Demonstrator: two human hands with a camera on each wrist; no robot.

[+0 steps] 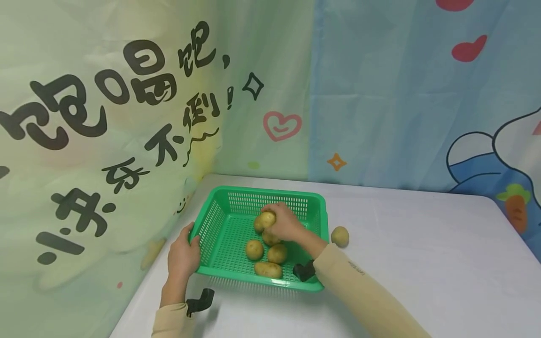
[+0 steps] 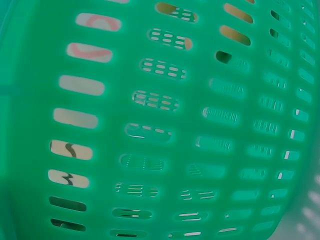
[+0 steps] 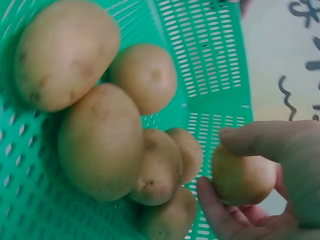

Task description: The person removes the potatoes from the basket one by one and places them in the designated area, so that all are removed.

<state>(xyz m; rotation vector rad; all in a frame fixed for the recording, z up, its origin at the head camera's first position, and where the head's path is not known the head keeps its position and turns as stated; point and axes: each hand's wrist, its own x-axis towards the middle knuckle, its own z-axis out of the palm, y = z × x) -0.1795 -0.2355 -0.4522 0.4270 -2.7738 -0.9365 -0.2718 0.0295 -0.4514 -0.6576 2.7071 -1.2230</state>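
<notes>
Head view is showing the left hand (image 1: 182, 256) gripping the left rim of the green basket (image 1: 220, 213), while the right hand (image 1: 284, 221) is clutching a potato (image 1: 266, 219) inside it. Several potatoes are sitting inside already, with one stray potato (image 1: 340, 235) waiting on the table (image 1: 422, 263) just beside the basket, so it's looking almost done.

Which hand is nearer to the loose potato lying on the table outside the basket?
Right. The right hand is inside the green basket, holding another potato; the left hand grips the rim farthest from the loose potato.

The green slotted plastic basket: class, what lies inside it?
Inside the green slotted plastic basket lie several tan potatoes, and the right hand holds another potato above them. The hand hides part of the pile, so no exact count.
</notes>
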